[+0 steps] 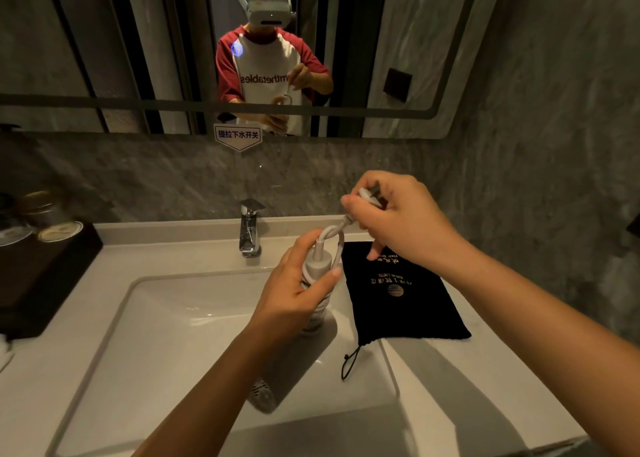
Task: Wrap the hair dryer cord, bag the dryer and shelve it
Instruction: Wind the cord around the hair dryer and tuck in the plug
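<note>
My left hand (294, 290) grips the handle of a white hair dryer (317, 312) held over the sink, with the cord wound around the handle in several turns. The dryer's barrel with its grille (262, 390) points down toward me under my forearm. My right hand (394, 217) pinches the plug end of the cord (332, 233), which loops up from the handle's tip. A black drawstring bag (405, 300) with gold print lies flat on the counter to the right of the sink, its drawstring hanging over the basin edge.
A white sink basin (156, 335) lies below my hands, with a chrome faucet (250, 228) behind it. A dark tray with jars (41, 248) stands on the left counter. The mirror (263, 58) above reflects a person. A marble wall rises at the right.
</note>
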